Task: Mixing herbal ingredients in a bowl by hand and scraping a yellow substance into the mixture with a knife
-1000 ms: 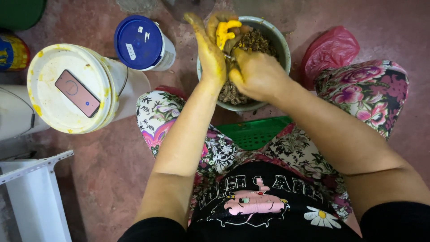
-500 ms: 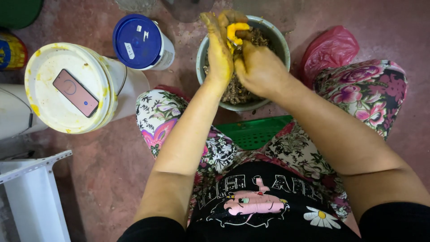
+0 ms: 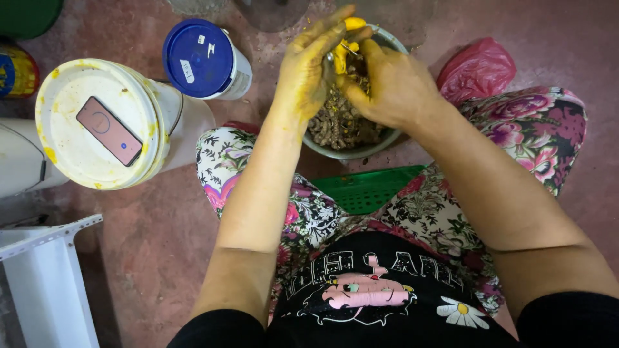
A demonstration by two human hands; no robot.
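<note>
Reddish floor; both hands' fingers [image 3: 351, 77] pinch a yellow piece [image 3: 345, 48] above the bowl [image 3: 348, 151].

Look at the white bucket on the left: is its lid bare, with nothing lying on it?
No: a pink phone lies flat on the stained lid of the white bucket, beside the blue-lidded container.
</note>
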